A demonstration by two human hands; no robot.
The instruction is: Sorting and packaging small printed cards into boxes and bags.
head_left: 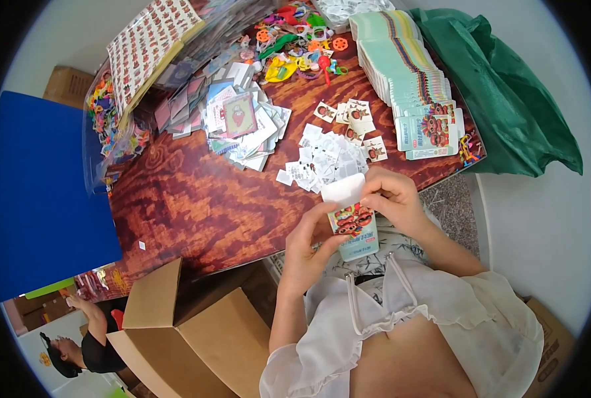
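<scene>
My left hand (307, 247) grips a small teal printed card packet (355, 232) by its lower left side, just off the near edge of the wooden table. My right hand (394, 196) pinches the packet's white upper flap (343, 188) from the right. Right behind the hands lies a heap of small white square stickers (322, 159). A few squares with a brown picture (356, 118) lie beyond that heap.
The reddish wooden table (196, 199) carries a long row of teal card packets (408, 73), colourful plastic toys (302, 40), a pile of picture cards (242, 119) and a patterned sheet (149, 46). A green bag (508, 99) sits right, an open cardboard box (196, 325) near left, another person (83, 345) lower left.
</scene>
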